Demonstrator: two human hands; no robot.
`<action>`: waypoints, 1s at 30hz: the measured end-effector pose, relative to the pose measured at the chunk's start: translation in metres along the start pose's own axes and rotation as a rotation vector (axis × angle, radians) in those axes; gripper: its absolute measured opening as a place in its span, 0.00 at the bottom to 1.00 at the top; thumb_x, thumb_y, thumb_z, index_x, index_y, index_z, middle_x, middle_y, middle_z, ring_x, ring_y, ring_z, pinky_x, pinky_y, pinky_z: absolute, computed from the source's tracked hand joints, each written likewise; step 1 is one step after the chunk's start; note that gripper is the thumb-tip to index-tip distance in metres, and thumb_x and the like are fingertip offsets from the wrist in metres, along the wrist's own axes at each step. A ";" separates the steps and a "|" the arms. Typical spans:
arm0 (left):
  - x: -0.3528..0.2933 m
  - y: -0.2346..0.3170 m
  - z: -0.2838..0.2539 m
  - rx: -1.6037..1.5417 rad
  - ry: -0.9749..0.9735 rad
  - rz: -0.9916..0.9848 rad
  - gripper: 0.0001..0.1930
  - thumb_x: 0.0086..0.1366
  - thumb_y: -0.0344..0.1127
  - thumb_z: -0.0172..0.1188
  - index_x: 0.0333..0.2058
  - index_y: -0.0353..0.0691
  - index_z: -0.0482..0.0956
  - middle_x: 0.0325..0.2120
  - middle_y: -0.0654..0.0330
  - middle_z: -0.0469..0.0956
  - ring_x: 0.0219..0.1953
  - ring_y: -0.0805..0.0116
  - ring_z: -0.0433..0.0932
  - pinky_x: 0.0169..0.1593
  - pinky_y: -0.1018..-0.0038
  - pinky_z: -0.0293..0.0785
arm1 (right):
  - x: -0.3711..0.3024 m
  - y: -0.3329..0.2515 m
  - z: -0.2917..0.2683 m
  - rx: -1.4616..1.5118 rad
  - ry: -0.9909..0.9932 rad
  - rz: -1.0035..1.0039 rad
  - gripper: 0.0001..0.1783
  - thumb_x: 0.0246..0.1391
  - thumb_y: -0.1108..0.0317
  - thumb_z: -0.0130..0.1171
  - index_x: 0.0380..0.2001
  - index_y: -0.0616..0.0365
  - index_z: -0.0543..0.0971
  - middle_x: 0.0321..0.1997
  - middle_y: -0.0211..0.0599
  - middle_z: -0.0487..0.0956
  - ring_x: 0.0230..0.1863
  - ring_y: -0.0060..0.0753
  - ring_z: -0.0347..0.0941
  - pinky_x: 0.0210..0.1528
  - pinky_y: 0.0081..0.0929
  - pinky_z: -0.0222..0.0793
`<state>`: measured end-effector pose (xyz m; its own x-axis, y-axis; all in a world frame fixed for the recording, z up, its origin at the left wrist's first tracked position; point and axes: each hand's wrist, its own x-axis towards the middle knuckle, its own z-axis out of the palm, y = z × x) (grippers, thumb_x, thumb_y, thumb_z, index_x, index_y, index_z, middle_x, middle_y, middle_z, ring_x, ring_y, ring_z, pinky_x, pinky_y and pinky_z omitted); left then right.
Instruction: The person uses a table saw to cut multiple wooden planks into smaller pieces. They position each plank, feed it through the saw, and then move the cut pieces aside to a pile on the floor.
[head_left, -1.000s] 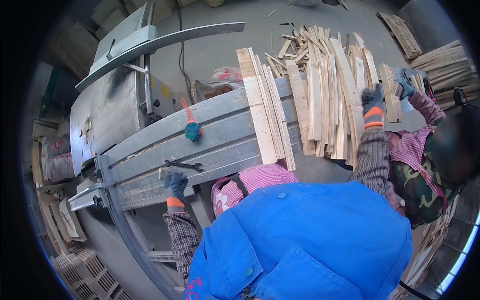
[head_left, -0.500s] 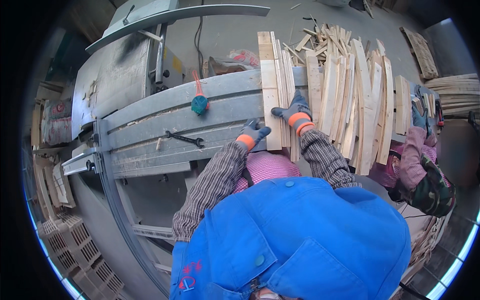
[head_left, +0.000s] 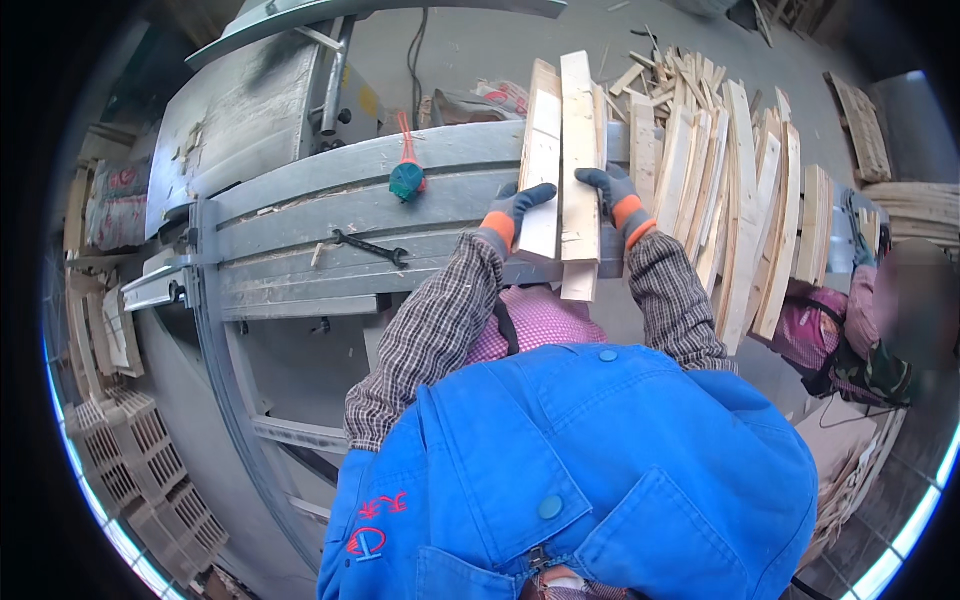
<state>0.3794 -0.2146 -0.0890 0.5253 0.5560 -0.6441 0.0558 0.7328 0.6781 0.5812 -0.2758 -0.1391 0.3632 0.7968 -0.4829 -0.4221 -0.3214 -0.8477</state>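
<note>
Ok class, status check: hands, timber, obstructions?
Left grey-orange gloved hand holding pale flat timber. Right grey-orange gloved hand holding adjacent pale timber. Dark metal wrench lies left, apart from both.

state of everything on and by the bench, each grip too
Left grip, closed on left boards
Right grip, closed on right boards
Left boards, held across bench
Right boards, held across bench
Wrench, lying on bench
Teal tool, lying on bench
Wood strips, side by side, overhanging bench's near edge
Offcuts, heaped loosely

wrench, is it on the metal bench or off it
On: the wrench lies on the metal bench, left of the left hand and not touching it.
</note>
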 end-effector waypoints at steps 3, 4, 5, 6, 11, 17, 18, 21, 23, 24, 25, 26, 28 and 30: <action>-0.014 0.016 -0.026 0.098 0.013 0.049 0.31 0.53 0.42 0.70 0.53 0.31 0.71 0.39 0.52 0.78 0.35 0.64 0.80 0.37 0.70 0.80 | -0.007 -0.023 0.005 0.065 0.000 0.090 0.21 0.46 0.66 0.66 0.42 0.67 0.77 0.34 0.43 0.81 0.30 0.36 0.80 0.33 0.32 0.79; -0.026 0.020 -0.032 0.127 0.051 0.081 0.31 0.54 0.42 0.70 0.53 0.32 0.71 0.39 0.53 0.78 0.35 0.66 0.80 0.37 0.71 0.78 | -0.008 -0.030 0.006 0.090 -0.021 0.079 0.20 0.47 0.65 0.66 0.42 0.66 0.78 0.34 0.42 0.81 0.30 0.36 0.80 0.33 0.32 0.79; -0.034 0.023 -0.042 0.133 0.053 0.098 0.31 0.54 0.42 0.69 0.53 0.33 0.71 0.40 0.56 0.78 0.35 0.68 0.79 0.38 0.73 0.76 | -0.005 -0.034 0.004 0.090 -0.016 0.104 0.20 0.47 0.64 0.66 0.41 0.64 0.78 0.33 0.41 0.81 0.29 0.36 0.79 0.33 0.33 0.79; -0.048 0.032 -0.049 0.076 0.091 0.167 0.28 0.51 0.40 0.71 0.48 0.32 0.74 0.36 0.55 0.79 0.31 0.67 0.79 0.34 0.72 0.77 | -0.001 -0.037 0.004 0.037 -0.041 0.074 0.20 0.46 0.64 0.66 0.42 0.63 0.78 0.33 0.40 0.81 0.29 0.35 0.79 0.34 0.31 0.79; -0.100 0.067 -0.125 0.067 0.269 0.423 0.26 0.50 0.37 0.73 0.46 0.33 0.75 0.35 0.56 0.80 0.31 0.70 0.78 0.34 0.74 0.77 | 0.009 -0.050 0.027 -0.187 -0.174 -0.160 0.19 0.48 0.66 0.62 0.44 0.63 0.79 0.35 0.33 0.81 0.33 0.26 0.76 0.38 0.25 0.74; -0.150 0.066 -0.265 0.299 0.724 0.560 0.23 0.48 0.34 0.73 0.42 0.34 0.76 0.33 0.57 0.80 0.32 0.69 0.78 0.36 0.72 0.77 | 0.013 -0.071 0.082 -0.346 -0.378 -0.197 0.24 0.46 0.67 0.59 0.48 0.65 0.76 0.38 0.34 0.80 0.33 0.25 0.75 0.37 0.23 0.73; -0.163 0.070 -0.274 0.330 0.794 0.579 0.24 0.48 0.34 0.73 0.43 0.34 0.76 0.34 0.57 0.80 0.33 0.69 0.78 0.36 0.72 0.77 | 0.006 -0.078 0.099 -0.366 -0.369 -0.208 0.25 0.45 0.66 0.59 0.49 0.65 0.75 0.38 0.35 0.80 0.33 0.25 0.75 0.37 0.23 0.73; -0.203 0.055 -0.327 0.227 0.946 0.495 0.37 0.42 0.36 0.77 0.50 0.28 0.71 0.41 0.50 0.78 0.40 0.61 0.78 0.45 0.68 0.77 | 0.028 -0.073 0.141 -0.358 -0.544 -0.152 0.27 0.44 0.64 0.59 0.50 0.64 0.74 0.39 0.36 0.79 0.32 0.27 0.74 0.36 0.23 0.72; -0.227 0.052 -0.349 0.262 1.027 0.398 0.36 0.42 0.36 0.77 0.50 0.28 0.71 0.41 0.49 0.78 0.39 0.62 0.79 0.43 0.69 0.78 | 0.033 -0.073 0.183 -0.369 -0.613 -0.117 0.28 0.44 0.64 0.58 0.50 0.64 0.74 0.38 0.36 0.78 0.33 0.28 0.75 0.35 0.24 0.73; -0.235 0.050 -0.357 0.266 1.064 0.405 0.36 0.42 0.36 0.77 0.49 0.28 0.71 0.41 0.49 0.78 0.39 0.62 0.79 0.43 0.69 0.78 | 0.038 -0.073 0.206 -0.386 -0.667 -0.096 0.27 0.44 0.64 0.58 0.50 0.64 0.74 0.38 0.37 0.78 0.33 0.28 0.75 0.34 0.24 0.73; -0.244 0.049 -0.365 0.270 1.100 0.412 0.36 0.42 0.36 0.77 0.49 0.28 0.72 0.41 0.48 0.78 0.39 0.62 0.79 0.43 0.69 0.77 | 0.045 -0.074 0.230 -0.403 -0.719 -0.075 0.27 0.44 0.64 0.58 0.50 0.64 0.74 0.37 0.37 0.78 0.32 0.28 0.75 0.34 0.25 0.73; -0.250 0.046 -0.371 0.275 1.136 0.414 0.35 0.42 0.36 0.77 0.48 0.28 0.72 0.41 0.48 0.78 0.40 0.62 0.79 0.44 0.69 0.77 | 0.051 -0.073 0.254 -0.420 -0.770 -0.050 0.27 0.44 0.64 0.58 0.50 0.64 0.74 0.37 0.37 0.78 0.32 0.29 0.75 0.33 0.25 0.73; -0.259 0.041 -0.389 0.339 1.223 0.439 0.33 0.41 0.36 0.77 0.46 0.29 0.74 0.41 0.52 0.77 0.41 0.61 0.78 0.45 0.68 0.76 | 0.073 -0.053 0.302 -0.401 -0.765 -0.022 0.25 0.45 0.63 0.58 0.48 0.63 0.76 0.33 0.37 0.79 0.29 0.32 0.76 0.32 0.28 0.75; -0.269 0.032 -0.409 0.433 1.283 0.442 0.32 0.41 0.36 0.77 0.45 0.30 0.74 0.41 0.54 0.76 0.42 0.60 0.78 0.46 0.68 0.76 | 0.073 -0.030 0.361 -0.438 -0.662 -0.062 0.24 0.46 0.60 0.61 0.45 0.63 0.78 0.32 0.39 0.80 0.28 0.33 0.77 0.32 0.29 0.74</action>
<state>-0.1079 -0.1803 -0.0389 -0.5397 0.8393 -0.0653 0.4666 0.3628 0.8066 0.3199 -0.0236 -0.0697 -0.2514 0.9141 -0.3183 -0.0025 -0.3294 -0.9442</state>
